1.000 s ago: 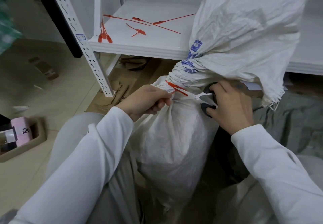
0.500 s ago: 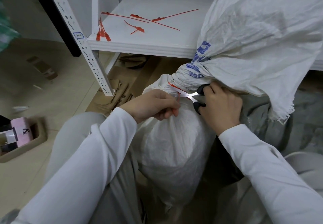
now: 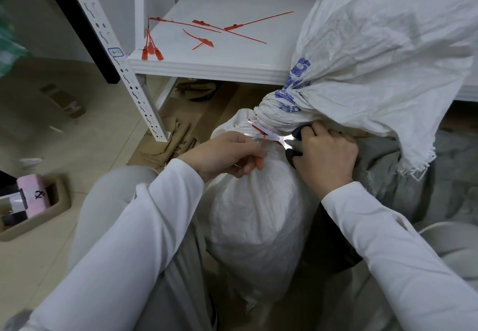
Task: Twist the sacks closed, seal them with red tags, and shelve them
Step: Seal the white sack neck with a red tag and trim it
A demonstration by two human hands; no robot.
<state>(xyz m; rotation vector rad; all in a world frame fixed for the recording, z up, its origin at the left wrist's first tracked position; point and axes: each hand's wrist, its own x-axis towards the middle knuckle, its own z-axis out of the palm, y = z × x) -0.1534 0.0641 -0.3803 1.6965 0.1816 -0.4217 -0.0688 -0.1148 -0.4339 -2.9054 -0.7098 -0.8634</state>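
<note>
A white woven sack [image 3: 256,217] stands between my knees, its neck twisted tight, and its loose top with blue print [image 3: 382,54] flops to the right. A red tag [image 3: 261,130] circles the neck. My left hand [image 3: 227,154] pinches the tag's loose red tail just below the neck. My right hand [image 3: 326,157] holds black-handled scissors [image 3: 279,138], blades spread across the tag at the neck.
Several spare red tags [image 3: 204,33] lie on the white shelf [image 3: 207,68] behind the sack. A perforated shelf post [image 3: 139,92] stands at the left. Flattened cardboard [image 3: 178,134] lies under the shelf, grey cloth [image 3: 419,191] at the right, a tray with a pink box [image 3: 33,196] on the floor left.
My left hand shifted right and down, now pinching the tag's tail below the neck. The scissors moved in closer and their blades now span the tag. The sack top drifted right.
</note>
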